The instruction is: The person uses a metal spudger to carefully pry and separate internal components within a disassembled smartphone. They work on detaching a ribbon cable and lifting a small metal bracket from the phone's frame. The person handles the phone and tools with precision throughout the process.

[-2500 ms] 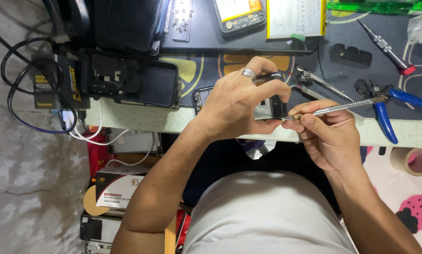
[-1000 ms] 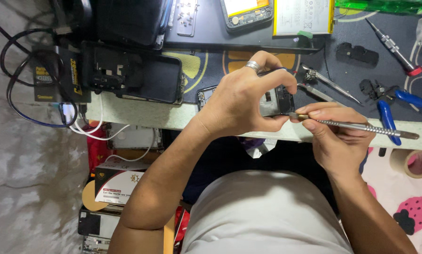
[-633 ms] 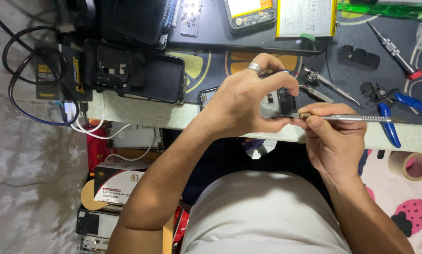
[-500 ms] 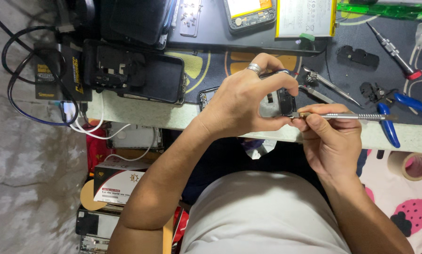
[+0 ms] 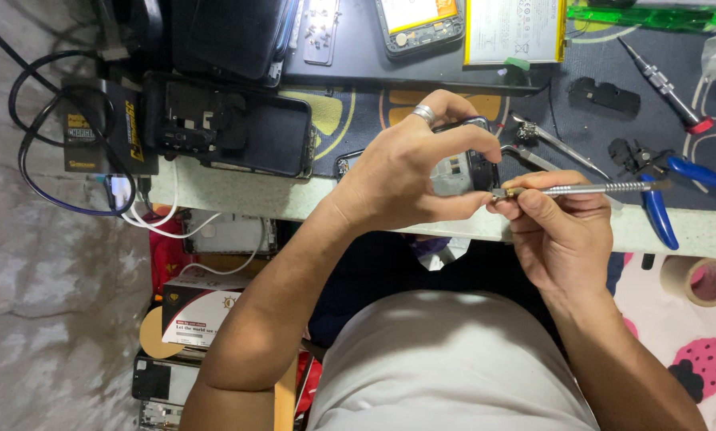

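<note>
My left hand (image 5: 406,172), a ring on one finger, grips an opened phone (image 5: 463,170) over the near edge of the workbench (image 5: 238,194); its exposed inside faces up between thumb and fingers. My right hand (image 5: 561,231) pinches a thin metal tool (image 5: 589,189) that lies level. The tool's tip touches the phone's right side by my left thumb. Most of the phone is hidden under my left hand.
On the dark mat lie a second opened phone (image 5: 238,128), blue-handled pliers (image 5: 669,187), metal tweezers (image 5: 549,144), a red-tipped screwdriver (image 5: 665,84), a battery (image 5: 514,28) and another phone part (image 5: 418,20). Cables (image 5: 47,144) hang at the left. A tape roll (image 5: 709,279) lies below right.
The metal tool has swung from a downward slant to level, and its tip has come in against the phone's side. My left hand keeps its hold and has tilted the phone slightly.
</note>
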